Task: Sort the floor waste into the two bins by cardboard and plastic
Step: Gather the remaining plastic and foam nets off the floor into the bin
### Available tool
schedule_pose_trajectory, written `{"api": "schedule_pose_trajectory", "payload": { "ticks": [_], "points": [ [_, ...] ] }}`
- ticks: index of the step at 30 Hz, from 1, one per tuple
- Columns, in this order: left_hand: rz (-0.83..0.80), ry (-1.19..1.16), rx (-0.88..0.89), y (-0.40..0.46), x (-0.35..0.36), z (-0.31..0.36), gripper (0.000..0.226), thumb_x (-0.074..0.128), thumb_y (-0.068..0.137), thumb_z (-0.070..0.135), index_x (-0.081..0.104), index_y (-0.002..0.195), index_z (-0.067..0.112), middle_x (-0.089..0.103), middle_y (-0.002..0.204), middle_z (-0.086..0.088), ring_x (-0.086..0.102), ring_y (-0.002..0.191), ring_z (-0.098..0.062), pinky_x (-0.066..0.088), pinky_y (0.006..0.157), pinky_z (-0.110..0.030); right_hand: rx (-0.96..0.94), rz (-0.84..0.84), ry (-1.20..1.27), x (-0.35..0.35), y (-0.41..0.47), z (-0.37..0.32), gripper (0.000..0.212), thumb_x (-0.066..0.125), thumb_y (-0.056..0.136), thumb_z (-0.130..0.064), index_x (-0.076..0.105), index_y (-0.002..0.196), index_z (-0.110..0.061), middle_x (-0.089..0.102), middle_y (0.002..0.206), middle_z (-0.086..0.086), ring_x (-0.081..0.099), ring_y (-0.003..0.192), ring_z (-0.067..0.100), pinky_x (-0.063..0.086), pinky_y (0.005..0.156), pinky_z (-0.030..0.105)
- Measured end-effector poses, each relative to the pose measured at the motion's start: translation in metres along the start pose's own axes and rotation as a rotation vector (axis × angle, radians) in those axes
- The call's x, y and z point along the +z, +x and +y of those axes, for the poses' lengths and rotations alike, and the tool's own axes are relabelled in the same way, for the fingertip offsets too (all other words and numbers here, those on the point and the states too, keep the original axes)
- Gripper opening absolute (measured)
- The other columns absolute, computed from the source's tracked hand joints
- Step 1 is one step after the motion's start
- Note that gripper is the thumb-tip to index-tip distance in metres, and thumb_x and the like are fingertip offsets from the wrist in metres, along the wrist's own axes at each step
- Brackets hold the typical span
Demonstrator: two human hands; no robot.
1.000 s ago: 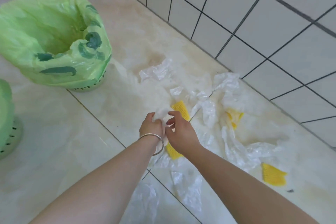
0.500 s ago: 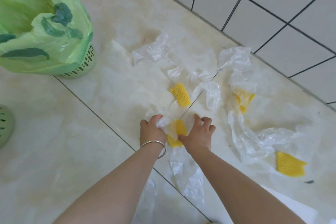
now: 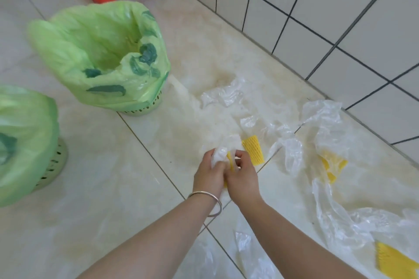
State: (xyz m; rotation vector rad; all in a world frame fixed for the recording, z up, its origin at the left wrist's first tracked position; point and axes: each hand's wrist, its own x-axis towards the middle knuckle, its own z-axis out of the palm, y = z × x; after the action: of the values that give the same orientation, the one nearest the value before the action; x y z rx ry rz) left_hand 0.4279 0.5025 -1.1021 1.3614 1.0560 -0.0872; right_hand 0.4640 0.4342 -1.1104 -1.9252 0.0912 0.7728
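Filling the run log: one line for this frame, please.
phase: pickup | left hand: grips clear plastic wrap | right hand: pinches yellow foam net | near bin: green-lined, open | floor: more wrap, foam nets

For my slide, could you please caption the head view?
Both hands gather clear plastic film and yellow foam netting beside two green-lined bins.

Bright, even daylight is washing the glossy cream floor tiles (image 3: 118, 188); shadows are staying faint, edges bowing, detail slightly soft.
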Motion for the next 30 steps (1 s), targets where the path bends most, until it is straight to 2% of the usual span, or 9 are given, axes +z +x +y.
{"api": "schedule_pose_trajectory", "payload": {
  "ticks": [6, 10, 12, 16, 18, 21, 24, 27, 30],
  "points": [
    [0.069, -0.421, 0.097, 0.007, -0.054, 0.06, 0.053, 0.049, 0.061, 0.063, 0.067, 0.094, 0.025, 0.069, 0.106, -0.012, 0.064, 0.104, -0.029, 0.043, 0.104, -0.048, -0.33, -0.072, 0.032, 0.04, -0.011, -0.093, 0.036, 0.059, 0.087, -0.008, 0.046, 0.116, -0.027, 0.057, 0.111, -0.007, 0.06, 0.089, 0.003, 0.044, 0.062, 0.0],
    [0.146, -0.4, 0.322, 0.01, -0.104, 0.114, 0.022, 0.045, 0.071, 0.037, 0.06, 0.085, 0.029, 0.064, 0.088, -0.005, 0.06, 0.091, -0.027, 0.044, 0.095, -0.048, -0.545, -0.132, 0.003, 0.072, -0.014, -0.157, 0.035, 0.06, 0.086, -0.011, 0.048, 0.111, -0.032, 0.058, 0.114, -0.005, 0.057, 0.102, 0.012, 0.045, 0.077, 0.01],
    [0.18, -0.409, 0.395, 0.01, -0.128, 0.137, 0.027, 0.041, 0.071, 0.029, 0.058, 0.092, 0.032, 0.064, 0.091, -0.006, 0.061, 0.093, -0.03, 0.046, 0.093, -0.045, -0.642, -0.168, -0.011, 0.087, -0.016, -0.186, 0.036, 0.06, 0.087, -0.013, 0.047, 0.101, -0.042, 0.058, 0.114, -0.002, 0.057, 0.101, 0.012, 0.045, 0.078, 0.014],
    [0.231, -0.528, 0.53, 0.01, -0.165, 0.17, 0.036, 0.043, 0.086, 0.012, 0.046, 0.109, 0.039, 0.06, 0.105, -0.003, 0.058, 0.093, -0.02, 0.046, 0.09, -0.034, -0.769, -0.209, -0.024, 0.114, -0.014, -0.227, 0.042, 0.057, 0.088, -0.007, 0.045, 0.094, -0.047, 0.057, 0.112, -0.003, 0.054, 0.099, 0.002, 0.041, 0.075, 0.002],
    [0.246, -0.549, 0.556, 0.013, -0.179, 0.18, 0.049, 0.045, 0.088, 0.009, 0.036, 0.13, 0.031, 0.056, 0.11, -0.004, 0.056, 0.097, -0.021, 0.044, 0.094, -0.036, -0.807, -0.204, -0.035, 0.128, -0.01, -0.238, 0.042, 0.056, 0.087, -0.006, 0.045, 0.099, -0.044, 0.057, 0.115, -0.001, 0.055, 0.105, 0.009, 0.045, 0.085, 0.014],
    [0.279, -0.442, 0.567, 0.031, -0.202, 0.19, 0.042, 0.047, 0.082, 0.018, 0.041, 0.122, 0.027, 0.059, 0.111, -0.005, 0.059, 0.1, -0.023, 0.045, 0.095, -0.037, -0.84, -0.182, -0.025, 0.149, 0.002, -0.253, 0.04, 0.056, 0.087, -0.005, 0.047, 0.103, -0.04, 0.058, 0.115, 0.001, 0.056, 0.106, 0.018, 0.049, 0.09, 0.032],
    [0.25, -0.358, 0.626, 0.054, -0.222, 0.204, 0.028, 0.046, 0.089, 0.012, 0.048, 0.115, 0.023, 0.057, 0.121, -0.009, 0.058, 0.109, -0.025, 0.044, 0.101, -0.038, -0.888, -0.147, -0.081, 0.166, 0.02, -0.271, 0.039, 0.054, 0.086, -0.004, 0.047, 0.116, -0.028, 0.056, 0.117, 0.002, 0.055, 0.106, 0.017, 0.048, 0.087, 0.029],
    [0.306, -0.216, 0.561, 0.087, -0.233, 0.208, 0.034, 0.048, 0.092, 0.01, 0.052, 0.124, 0.017, 0.034, 0.123, -0.002, 0.046, 0.113, -0.016, 0.037, 0.103, -0.025, -0.91, -0.114, -0.274, 0.177, 0.044, -0.276, 0.051, 0.052, 0.082, 0.002, 0.043, 0.128, -0.016, 0.045, 0.123, 0.0, 0.047, 0.107, 0.01, 0.035, 0.081, 0.013],
    [0.355, 0.309, 0.423, 0.12, -0.24, 0.195, 0.048, 0.048, 0.088, 0.012, 0.046, 0.135, 0.022, 0.029, 0.138, -0.007, 0.034, 0.129, -0.027, 0.028, 0.112, -0.032, -0.89, -0.111, -0.599, 0.186, 0.073, -0.265, 0.058, 0.052, 0.082, -0.001, 0.036, 0.137, -0.011, 0.036, 0.133, 0.007, 0.045, 0.117, 0.021, 0.036, 0.082, 0.019]
  ]
}}
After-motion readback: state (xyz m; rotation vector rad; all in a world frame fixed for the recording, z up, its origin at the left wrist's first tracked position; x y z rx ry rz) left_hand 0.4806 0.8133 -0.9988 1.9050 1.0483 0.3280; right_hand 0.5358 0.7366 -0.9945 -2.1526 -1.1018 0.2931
